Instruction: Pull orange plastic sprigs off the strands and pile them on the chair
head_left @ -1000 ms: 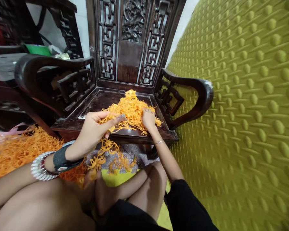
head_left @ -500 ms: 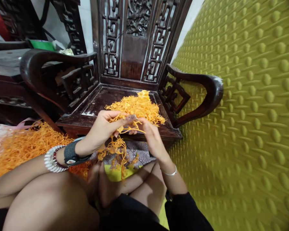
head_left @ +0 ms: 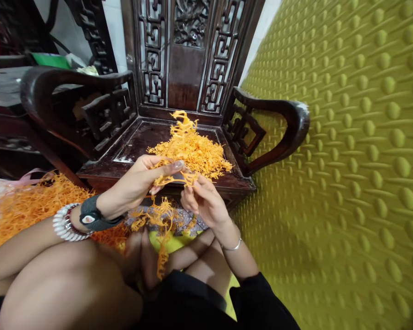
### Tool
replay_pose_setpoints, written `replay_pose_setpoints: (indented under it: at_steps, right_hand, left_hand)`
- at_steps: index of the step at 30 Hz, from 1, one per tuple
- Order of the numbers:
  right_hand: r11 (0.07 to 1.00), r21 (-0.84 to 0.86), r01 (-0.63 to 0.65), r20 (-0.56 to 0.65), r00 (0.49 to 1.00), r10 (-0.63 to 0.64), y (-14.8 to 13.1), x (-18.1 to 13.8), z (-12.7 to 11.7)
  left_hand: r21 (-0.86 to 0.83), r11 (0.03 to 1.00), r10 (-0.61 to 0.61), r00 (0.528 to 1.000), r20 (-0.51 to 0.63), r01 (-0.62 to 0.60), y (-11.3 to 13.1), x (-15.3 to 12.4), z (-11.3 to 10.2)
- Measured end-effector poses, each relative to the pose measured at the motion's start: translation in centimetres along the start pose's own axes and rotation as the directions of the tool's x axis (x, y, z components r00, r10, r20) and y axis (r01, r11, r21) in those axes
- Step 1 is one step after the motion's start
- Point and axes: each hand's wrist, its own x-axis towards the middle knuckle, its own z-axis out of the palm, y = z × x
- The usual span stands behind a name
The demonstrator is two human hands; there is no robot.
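By the left hand, thumb against fingers, a thin, lacy yellow-orange strand is pinched; it is also gripped by the right hand's fingertips. Part is left dangling below. Beyond, a frilly yellow-orange heap is supported on a dark carved-wood chair; leftward, a looser orange tangle is seen.

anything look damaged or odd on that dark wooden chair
Yes, two pale marks: a whitish patch on the end of the armrest beside the studded yellow-green surface, and a whitish streak toward the front left of the seat, as seen here. Both break up the dark wood; wear or residue, I can't tell.
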Motion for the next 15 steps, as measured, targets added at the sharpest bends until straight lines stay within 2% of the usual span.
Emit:
replay_pose_setpoints:
  at_steps: [4, 6, 9, 11, 15]
  right_hand:
    - [0.978, -0.171, 0.117, -0.208, 0.966, -0.152, 1.9, -0.8, 1.0]
    - [0.971, -0.171, 0.165, -0.338, 0.916, -0.216, 3.4, -1.8, 1.7]
    - [0.967, -0.13, 0.22, -0.493, 0.832, -0.255, 5.7, -3.9, 3.1]
    - [0.964, -0.13, 0.233, -0.545, 0.796, -0.265, 6.8, -5.4, 3.8]
    - [0.954, -0.186, 0.234, -0.566, 0.768, -0.299, 7.2, -7.4, 4.1]
  left_hand:
    - [0.029, 0.999, 0.034, 0.998, -0.052, -0.032, 0.0, -0.2, 0.2]
    - [0.056, 0.998, 0.013, 0.999, -0.035, -0.011, -0.2, -0.4, 0.5]
    - [0.133, 0.99, -0.045, 0.998, 0.05, 0.038, -0.9, -0.9, 1.1]
    - [0.219, 0.975, -0.051, 0.993, 0.109, 0.026, -1.5, -1.4, 1.6]
    - [0.359, 0.928, 0.01, 0.972, 0.237, -0.097, -2.4, -2.3, 2.3]
